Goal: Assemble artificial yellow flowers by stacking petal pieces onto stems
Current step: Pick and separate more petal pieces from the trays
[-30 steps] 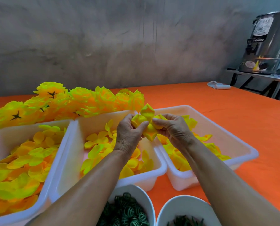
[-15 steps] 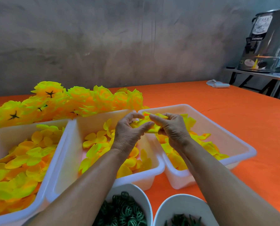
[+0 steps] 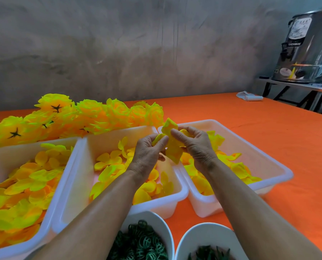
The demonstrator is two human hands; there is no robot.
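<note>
Both hands hold a yellow petal piece (image 3: pixel 172 147) in the air between the middle and right trays. My left hand (image 3: pixel 149 152) pinches its left lobe; my right hand (image 3: pixel 195 145) pinches it from the right, thumb on top. Any stem is hidden by the fingers. Three white trays hold loose yellow petals: left tray (image 3: pixel 64 177), middle tray (image 3: pixel 177 199), right tray (image 3: pixel 268 162). Finished yellow flowers (image 3: pixel 92 117) lie heaped behind the trays. Two white bowls sit near me, one with green rings (image 3: pixel 162 224), one with dark green pieces (image 3: pixel 208 229).
An orange cloth (image 3: pixel 268 128) covers the table. A white folded cloth (image 3: pixel 250 97) lies at the far right. A steel urn (image 3: pixel 310 47) stands on a side table beyond the edge. A grey wall closes the back.
The petal piece, held flat and low half a second ago, now stands upright and higher between my fingers. Both hands stayed over the gap between the middle and right trays.
</note>
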